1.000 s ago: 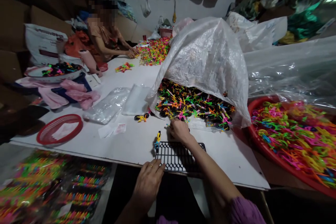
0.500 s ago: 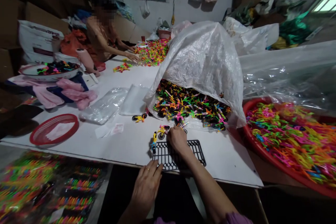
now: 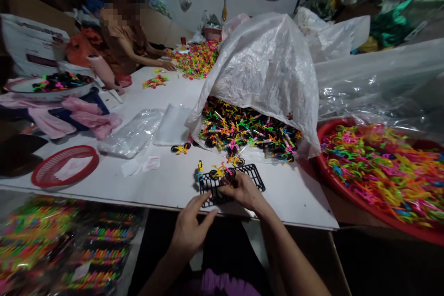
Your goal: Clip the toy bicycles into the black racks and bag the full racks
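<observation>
My right hand (image 3: 244,190) is closed on small toy bicycles (image 3: 222,171), yellow and pink with black wheels, over a black plastic rack (image 3: 255,175). How many it grips I cannot tell. My left hand (image 3: 190,229) is at the rack's near left corner, thumb and fingers apart, with fingertips touching or close to the rack's edge. A yellow and blue toy bicycle (image 3: 200,170) stands upright at the rack's left end. Behind it, a loose yellow toy bicycle (image 3: 181,149) lies on the white table (image 3: 138,189).
A clear plastic bag (image 3: 267,60) spills a pile of toy bicycles (image 3: 249,129). To the right stands a red tub (image 3: 324,162) of bright plastic parts. Plastic sleeves (image 3: 173,125) and a red basket (image 3: 40,180) lie left. A co-worker (image 3: 121,41) handles colourful pieces across the table.
My right hand has drawn back from the pile's edge to the rack with toy bicycles. My left hand's thumb has spread from its fingers. The view has tilted down slightly.
</observation>
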Available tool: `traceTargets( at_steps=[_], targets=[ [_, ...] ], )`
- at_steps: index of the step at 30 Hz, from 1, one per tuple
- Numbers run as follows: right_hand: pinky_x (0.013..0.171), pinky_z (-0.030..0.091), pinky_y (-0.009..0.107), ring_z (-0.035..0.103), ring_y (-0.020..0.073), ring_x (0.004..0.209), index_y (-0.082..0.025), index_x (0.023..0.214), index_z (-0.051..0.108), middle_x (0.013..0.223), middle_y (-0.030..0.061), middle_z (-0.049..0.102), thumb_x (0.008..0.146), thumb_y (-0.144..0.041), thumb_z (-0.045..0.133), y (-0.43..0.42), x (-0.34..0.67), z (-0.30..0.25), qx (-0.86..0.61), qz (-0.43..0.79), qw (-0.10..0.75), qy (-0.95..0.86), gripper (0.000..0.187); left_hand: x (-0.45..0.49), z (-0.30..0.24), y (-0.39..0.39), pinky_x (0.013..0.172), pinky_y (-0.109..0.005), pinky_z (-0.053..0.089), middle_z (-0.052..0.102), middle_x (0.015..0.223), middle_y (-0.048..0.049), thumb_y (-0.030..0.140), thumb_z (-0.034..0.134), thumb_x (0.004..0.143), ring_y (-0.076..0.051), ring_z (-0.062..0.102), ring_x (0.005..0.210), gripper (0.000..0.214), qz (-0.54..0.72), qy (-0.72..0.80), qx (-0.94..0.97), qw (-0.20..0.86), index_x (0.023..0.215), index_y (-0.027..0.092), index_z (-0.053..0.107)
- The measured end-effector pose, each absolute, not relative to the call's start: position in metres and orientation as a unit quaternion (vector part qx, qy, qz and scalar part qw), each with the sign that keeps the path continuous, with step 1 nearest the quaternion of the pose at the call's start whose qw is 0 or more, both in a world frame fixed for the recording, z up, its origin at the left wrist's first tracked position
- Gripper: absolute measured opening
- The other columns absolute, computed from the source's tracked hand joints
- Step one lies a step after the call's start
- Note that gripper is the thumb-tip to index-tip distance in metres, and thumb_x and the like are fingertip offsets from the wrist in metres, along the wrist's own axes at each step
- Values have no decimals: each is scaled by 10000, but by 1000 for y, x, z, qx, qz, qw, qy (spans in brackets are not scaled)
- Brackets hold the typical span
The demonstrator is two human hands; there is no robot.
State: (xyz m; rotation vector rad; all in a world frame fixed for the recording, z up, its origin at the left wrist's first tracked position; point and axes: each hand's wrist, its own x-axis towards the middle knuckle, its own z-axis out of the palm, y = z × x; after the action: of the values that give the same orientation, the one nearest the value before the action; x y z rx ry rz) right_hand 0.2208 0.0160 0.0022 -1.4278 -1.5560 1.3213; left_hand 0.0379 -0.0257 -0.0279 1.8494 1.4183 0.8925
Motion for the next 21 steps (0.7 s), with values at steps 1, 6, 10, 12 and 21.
traceTargets(
  at_steps=[1,6,10,12,21],
  targets=[
    [511,299,191,384,88,570,-165,756,551,630,-43,470,692,-368,624,9,224,10,-506,547,289,-601,225,40,-17,-24,860,-368,494,622,1105,-106,357,558,787,-206,612,957,425,356,555,639,398,1161,159,528],
    [480,256,188,330,67,526,-157,716,549,579,-67,406,682,-307,633,-18,233,28,-408,655,139,-621,175,50,15,-18,749,-268,499,669,920,-59,324,665,697,-155,635,798,397,319,446,476,688,1034,134,574],
    [481,257,183,327,58,525,-156,666,495,568,-75,386,661,-292,660,-25,231,23,-401,663,129,-619,214,58,13,-23,621,-215,461,646,707,-12,286,663,705,-106,588,618,201,302,436,462,711,817,128,611],
    [480,261,181,331,58,528,-160,676,489,576,-75,389,654,-297,673,-27,231,22,-396,661,135,-623,230,57,13,-26,621,-219,457,641,698,-14,286,638,726,-106,582,614,183,302,421,462,720,814,129,606],
    [713,439,276,562,159,759,-175,790,553,831,48,607,765,-319,557,-23,198,-11,-587,412,401,-570,146,5,-27,-4,916,-400,418,586,1092,-96,254,573,762,-222,538,1031,335,269,564,717,308,1082,155,568]
  ],
)
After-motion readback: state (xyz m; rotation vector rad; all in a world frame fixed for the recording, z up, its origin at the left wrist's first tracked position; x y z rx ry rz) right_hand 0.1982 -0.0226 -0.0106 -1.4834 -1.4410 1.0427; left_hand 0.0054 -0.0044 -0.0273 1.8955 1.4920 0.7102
